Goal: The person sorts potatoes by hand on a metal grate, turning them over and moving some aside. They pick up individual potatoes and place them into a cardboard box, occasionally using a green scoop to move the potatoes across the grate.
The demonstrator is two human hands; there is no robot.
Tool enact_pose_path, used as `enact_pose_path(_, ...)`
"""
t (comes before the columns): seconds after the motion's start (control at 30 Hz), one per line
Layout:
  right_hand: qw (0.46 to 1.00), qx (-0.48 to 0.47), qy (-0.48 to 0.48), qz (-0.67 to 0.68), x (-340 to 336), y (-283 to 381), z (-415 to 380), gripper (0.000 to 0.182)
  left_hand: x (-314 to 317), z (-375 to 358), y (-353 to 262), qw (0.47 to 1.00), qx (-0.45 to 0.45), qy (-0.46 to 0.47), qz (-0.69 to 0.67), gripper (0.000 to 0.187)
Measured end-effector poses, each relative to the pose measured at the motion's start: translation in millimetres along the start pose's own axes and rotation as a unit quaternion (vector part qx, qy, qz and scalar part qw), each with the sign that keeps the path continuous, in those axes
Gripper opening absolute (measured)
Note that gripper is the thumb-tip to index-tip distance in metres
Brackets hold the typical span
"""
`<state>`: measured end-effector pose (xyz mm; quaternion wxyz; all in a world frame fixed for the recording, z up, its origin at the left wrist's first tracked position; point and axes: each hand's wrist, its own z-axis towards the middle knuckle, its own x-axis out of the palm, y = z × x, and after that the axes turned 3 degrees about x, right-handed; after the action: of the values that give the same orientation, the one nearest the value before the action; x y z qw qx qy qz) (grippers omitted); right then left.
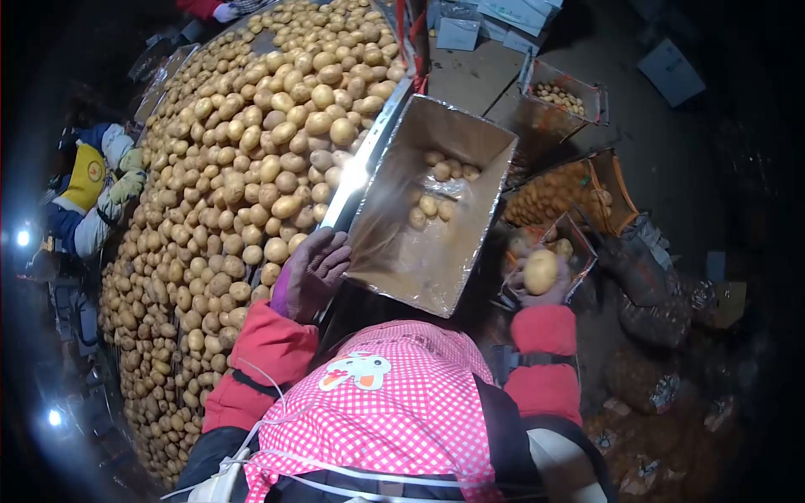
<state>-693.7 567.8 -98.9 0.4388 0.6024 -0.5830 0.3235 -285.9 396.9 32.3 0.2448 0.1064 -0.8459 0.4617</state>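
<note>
My right hand [537, 295], in a purple-grey glove, grips a large pale potato [541, 272]. It is above a small box [587, 251] at my right side that has more potatoes in it. My left hand [315, 270], gloved in purple, lies by the metal edge [360, 172] of the sorting table. Its fingers are stretched out with nothing in them, near the lower left corner of a deep cardboard box [402, 268]. Several potatoes [432, 208] lie on the bottom of that box, along with a shiny strip of plastic or tape.
A wide heap of potatoes [243, 184] covers the table on my left. To the right stand a box of small potatoes [560, 99] and an orange-edged mesh bag of potatoes [553, 197]. A co-worker's yellow vest [85, 178] shows at the far left; another person's glove [225, 12] is at the top.
</note>
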Motion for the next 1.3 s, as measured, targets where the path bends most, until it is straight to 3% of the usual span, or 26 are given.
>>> enact_pose_path(0.07, 0.960, -0.197, -0.196, 0.027, -14, 17, -14, 0.058, -4, -9, -7, 0.999, -0.024, -0.046, 0.008, 0.046)
enact_pose_path(0.1, 0.831, -0.352, -0.285, -0.323, -70, 37, -17, 0.061, 8, -12, -13, 0.996, -0.041, -0.079, 0.023, 0.046)
enact_pose_path(0.13, 0.566, -0.454, -0.306, -0.617, -118, 38, -10, 0.069, 8, -16, -22, 0.991, -0.051, -0.117, 0.034, 0.046)
enact_pose_path(0.17, 0.687, -0.326, -0.430, -0.488, -63, 13, -26, 0.088, -44, -1, 3, 1.000, -0.021, 0.001, 0.002, 0.046)
enact_pose_path(0.2, 0.715, -0.305, -0.432, -0.456, -65, 14, -26, 0.080, -68, -14, 3, 0.999, 0.013, 0.052, 0.000, 0.048)
enact_pose_path(0.23, 0.800, -0.266, -0.404, -0.355, -61, 18, -23, 0.072, -73, -32, -10, 0.994, 0.047, 0.103, -0.006, 0.049)
enact_pose_path(0.3, 0.894, -0.179, -0.352, -0.213, -43, 16, -2, 0.062, -89, -74, -19, 0.989, 0.122, 0.079, 0.016, 0.051)
enact_pose_path(0.37, 0.928, -0.113, -0.274, -0.227, -16, -10, 35, 0.061, -126, -102, -16, 0.977, 0.201, 0.068, 0.027, 0.051)
enact_pose_path(0.47, 0.931, -0.054, -0.064, -0.356, 15, -72, 99, 0.050, -218, -155, -22, 0.914, 0.296, -0.019, 0.275, 0.053)
enact_pose_path(0.5, 0.924, -0.022, -0.034, -0.380, 69, -123, 91, 0.047, -231, -183, -19, 0.930, 0.294, -0.082, 0.203, 0.052)
enact_pose_path(0.57, 0.912, 0.099, 0.085, -0.388, 124, -203, 95, 0.043, -268, -247, -22, 0.871, 0.328, -0.226, 0.288, 0.055)
enact_pose_path(0.6, 0.892, 0.128, 0.103, -0.420, 135, -240, 97, 0.042, -271, -280, -29, 0.838, 0.286, -0.325, 0.333, 0.061)
enact_pose_path(0.63, 0.869, 0.154, 0.124, -0.453, 146, -277, 99, 0.040, -298, -309, -22, 0.724, 0.289, -0.366, 0.509, 0.071)
enact_pose_path(0.67, 0.832, 0.116, 0.078, -0.536, 166, -330, 76, 0.039, -302, -338, -22, 0.687, 0.239, -0.404, 0.555, 0.079)
enact_pose_path(0.73, 0.714, 0.026, 0.223, -0.663, 157, -400, 60, 0.036, -324, -373, -3, 0.575, 0.130, -0.443, 0.675, 0.085)
enact_pose_path(0.8, 0.580, 0.028, 0.373, -0.724, 188, -455, 35, 0.038, -320, -385, 9, 0.575, 0.034, -0.421, 0.701, 0.097)
enact_pose_path(0.87, 0.343, -0.169, 0.577, -0.722, 201, -504, 32, 0.048, -308, -374, 18, 0.591, -0.015, -0.381, 0.711, 0.102)
enact_pose_path(0.9, 0.240, -0.184, 0.591, -0.748, 206, -522, 23, 0.051, -323, -364, 48, 0.617, -0.013, -0.402, 0.677, 0.108)
enact_pose_path(0.97, 0.029, -0.209, 0.598, -0.773, 214, -549, 9, 0.057, -321, -359, 37, 0.654, 0.030, -0.378, 0.655, 0.111)
enact_pose_path(1.03, 0.023, -0.173, 0.603, -0.778, 216, -552, 21, 0.059, -311, -352, 19, 0.679, 0.051, -0.351, 0.643, 0.108)
enact_pose_path(1.07, 0.022, -0.154, 0.603, -0.782, 216, -553, 26, 0.060, -307, -343, 8, 0.660, 0.009, -0.333, 0.673, 0.106)
enact_pose_path(1.1, -0.022, -0.196, 0.596, -0.779, 225, -546, 18, 0.057, -303, -333, 0, 0.642, -0.034, -0.307, 0.702, 0.104)
enact_pose_path(1.17, -0.033, -0.203, 0.563, -0.800, 215, -542, 24, 0.054, -299, -312, -8, 0.606, 0.011, -0.256, 0.753, 0.094)
enact_pose_path(1.2, -0.036, -0.210, 0.548, -0.809, 210, -542, 28, 0.052, -284, -299, -29, 0.663, -0.050, -0.219, 0.715, 0.089)
enact_pose_path(1.23, -0.038, -0.213, 0.534, -0.817, 207, -543, 29, 0.051, -281, -287, -33, 0.688, -0.010, -0.218, 0.692, 0.085)
enact_pose_path(1.3, 0.047, -0.205, 0.519, -0.829, 213, -538, 28, 0.055, -297, -264, -32, 0.755, 0.082, -0.206, 0.617, 0.076)
